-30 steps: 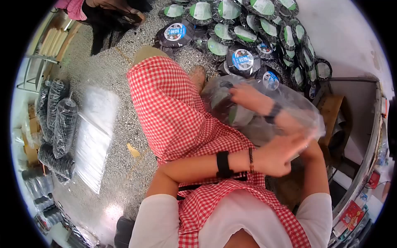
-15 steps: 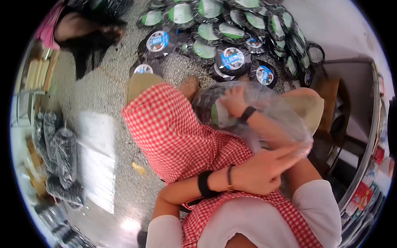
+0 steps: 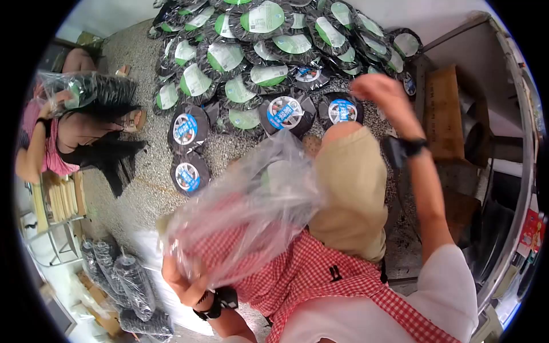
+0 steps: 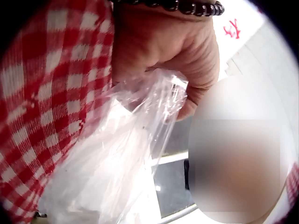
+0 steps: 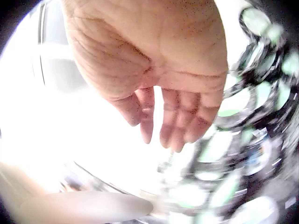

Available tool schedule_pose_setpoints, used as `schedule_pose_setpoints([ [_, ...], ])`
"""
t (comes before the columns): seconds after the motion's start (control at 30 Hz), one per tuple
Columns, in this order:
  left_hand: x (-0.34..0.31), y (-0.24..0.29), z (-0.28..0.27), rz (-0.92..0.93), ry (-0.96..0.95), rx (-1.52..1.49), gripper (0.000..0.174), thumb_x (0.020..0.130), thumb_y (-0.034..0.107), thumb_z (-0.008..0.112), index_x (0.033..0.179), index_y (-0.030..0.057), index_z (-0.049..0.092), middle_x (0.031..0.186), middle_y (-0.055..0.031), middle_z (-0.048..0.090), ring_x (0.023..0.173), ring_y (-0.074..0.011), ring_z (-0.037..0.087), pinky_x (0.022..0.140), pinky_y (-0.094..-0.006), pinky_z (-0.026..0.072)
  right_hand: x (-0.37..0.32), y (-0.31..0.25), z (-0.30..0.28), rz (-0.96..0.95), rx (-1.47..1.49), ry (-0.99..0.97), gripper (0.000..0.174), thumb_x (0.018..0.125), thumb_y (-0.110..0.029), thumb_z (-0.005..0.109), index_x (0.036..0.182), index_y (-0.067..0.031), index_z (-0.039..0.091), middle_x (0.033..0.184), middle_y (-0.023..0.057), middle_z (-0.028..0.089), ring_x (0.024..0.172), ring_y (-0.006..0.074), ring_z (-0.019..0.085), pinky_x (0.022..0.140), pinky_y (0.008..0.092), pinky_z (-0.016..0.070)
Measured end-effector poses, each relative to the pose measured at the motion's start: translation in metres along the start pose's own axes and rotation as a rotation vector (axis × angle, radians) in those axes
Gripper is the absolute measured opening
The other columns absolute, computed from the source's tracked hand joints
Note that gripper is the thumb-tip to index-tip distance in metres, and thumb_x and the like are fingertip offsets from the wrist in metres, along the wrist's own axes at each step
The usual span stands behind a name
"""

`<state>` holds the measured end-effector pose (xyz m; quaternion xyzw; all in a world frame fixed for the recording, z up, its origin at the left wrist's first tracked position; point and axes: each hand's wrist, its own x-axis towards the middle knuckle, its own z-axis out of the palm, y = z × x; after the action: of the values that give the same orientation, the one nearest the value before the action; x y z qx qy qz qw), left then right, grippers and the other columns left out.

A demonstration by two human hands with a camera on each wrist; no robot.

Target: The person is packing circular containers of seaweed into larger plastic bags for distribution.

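Note:
A clear plastic bag [image 3: 246,223] stretches over the person's lap, with a green-and-white labelled pack [image 3: 280,174] showing through its far end. The left hand [image 3: 186,280] grips the bag's near end at the lower left; in the left wrist view the bunched film [image 4: 163,93] comes out from under the curled fingers of that hand [image 4: 173,46]. Away from the bag, the right hand [image 3: 380,94] is raised near the pile of wrapped packs [image 3: 269,74]. The right wrist view shows this hand [image 5: 159,65] empty, its fingers loosely extended.
Blue-labelled round black packs [image 3: 186,128] lie on the speckled floor before the pile. A cardboard box [image 3: 446,117] stands at the right, by a metal-edged shelf. Long wrapped black stacks [image 3: 134,286] lie at lower left. Another person [image 3: 63,126] handles a bag at far left.
The right hand has come out of the bag and moved away to the upper right. The left hand has swung leftward with the bag's end, laying the bag across the lap. The view has turned.

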<state>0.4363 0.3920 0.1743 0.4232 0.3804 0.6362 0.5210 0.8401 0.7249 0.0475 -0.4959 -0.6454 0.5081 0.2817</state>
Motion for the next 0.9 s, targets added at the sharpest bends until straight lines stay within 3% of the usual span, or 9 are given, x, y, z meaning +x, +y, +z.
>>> schedule_pose_setpoints([
  [0.1,-0.059,0.004,-0.046,-0.183,0.214,-0.051,0.08,0.069,-0.005,0.05,0.142,0.0032,0.016,0.126,-0.0218,0.043,0.064,-0.0129,0.048,0.05,-0.0261,0.0395,0.083,0.201,0.067,0.166,-0.179,0.098,0.061,0.078,-0.047,0.064,0.106,0.0064,0.057,0.094,0.0163,0.063,0.084,0.0191,0.062,0.074,0.0304,0.0493],
  [0.23,-0.079,0.029,-0.038,-0.162,0.449,-0.052,0.08,0.069,-0.006,0.049,0.142,0.0031,0.016,0.126,-0.022,0.043,0.064,-0.0133,0.048,0.051,-0.0261,0.0399,0.087,0.161,0.134,0.589,-0.204,0.143,0.067,0.064,-0.033,0.08,0.108,0.0086,0.053,0.107,0.0163,0.059,0.095,0.0219,0.057,0.085,0.0315,0.0445],
  [0.37,-0.062,0.035,-0.031,-0.165,0.522,-0.021,0.08,0.068,-0.007,0.048,0.142,0.0031,0.017,0.126,-0.0223,0.042,0.065,-0.0137,0.049,0.051,-0.0261,0.0403,0.041,0.125,0.1,0.366,0.08,-0.366,0.044,0.072,-0.02,0.075,0.102,0.0078,0.058,0.093,0.0094,0.064,0.084,0.0113,0.054,0.074,0.0255,0.0445],
  [0.4,-0.058,0.034,-0.031,-0.168,0.531,-0.011,0.08,0.068,-0.007,0.048,0.142,0.0031,0.017,0.126,-0.0223,0.042,0.065,-0.0139,0.049,0.052,-0.0261,0.0404,0.024,0.135,0.085,0.116,0.199,-0.196,0.044,0.071,-0.022,0.075,0.1,0.0075,0.06,0.09,0.0132,0.064,0.077,0.0138,0.055,0.071,0.0294,0.0463],
  [0.5,-0.052,0.038,-0.03,-0.17,0.555,0.007,0.08,0.068,-0.008,0.048,0.141,0.003,0.018,0.126,-0.0225,0.042,0.065,-0.0142,0.05,0.052,-0.0262,0.0407,0.01,0.179,0.015,0.331,0.424,0.377,0.055,0.07,-0.033,0.076,0.106,0.0044,0.058,0.1,0.0152,0.059,0.1,0.0252,0.053,0.092,0.0375,0.0399],
  [0.57,-0.053,0.039,-0.029,-0.169,0.561,0.01,0.08,0.067,-0.008,0.047,0.141,0.003,0.018,0.127,-0.0226,0.042,0.065,-0.0144,0.05,0.053,-0.0262,0.0409,0.004,0.243,-0.024,0.221,-0.196,0.614,0.063,0.069,-0.04,0.075,0.111,0.003,0.057,0.129,0.0195,0.036,0.115,0.0311,0.041,0.096,0.0421,0.0352],
  [0.63,-0.052,0.038,-0.028,-0.165,0.548,-0.003,0.08,0.067,-0.009,0.047,0.141,0.0029,0.018,0.127,-0.0227,0.042,0.065,-0.0146,0.05,0.053,-0.0262,0.0411,-0.008,0.33,-0.037,0.397,-0.345,0.402,0.073,0.07,-0.046,0.073,0.12,0.0017,0.05,0.131,0.0194,0.036,0.116,0.0335,0.04,0.096,0.0432,0.035],
  [0.73,-0.054,0.042,-0.025,-0.15,0.532,-0.028,0.081,0.067,-0.009,0.046,0.141,0.0029,0.019,0.127,-0.0229,0.042,0.066,-0.015,0.051,0.054,-0.0262,0.0414,-0.03,0.285,-0.013,0.418,-0.039,0.469,0.087,0.068,-0.045,0.075,0.13,0.002,0.036,0.133,0.0186,0.038,0.12,0.0321,0.038,0.097,0.0411,0.0338],
  [0.9,-0.062,0.05,-0.019,-0.131,0.545,-0.039,0.081,0.066,-0.01,0.046,0.141,0.0028,0.02,0.127,-0.0232,0.041,0.066,-0.0155,0.051,0.055,-0.0262,0.042,-0.052,0.215,-0.006,0.725,0.844,0.302,0.035,0.078,-0.011,0.07,0.107,0.0041,0.057,0.11,0.0129,0.059,0.097,0.0189,0.058,0.084,0.033,0.0474],
])
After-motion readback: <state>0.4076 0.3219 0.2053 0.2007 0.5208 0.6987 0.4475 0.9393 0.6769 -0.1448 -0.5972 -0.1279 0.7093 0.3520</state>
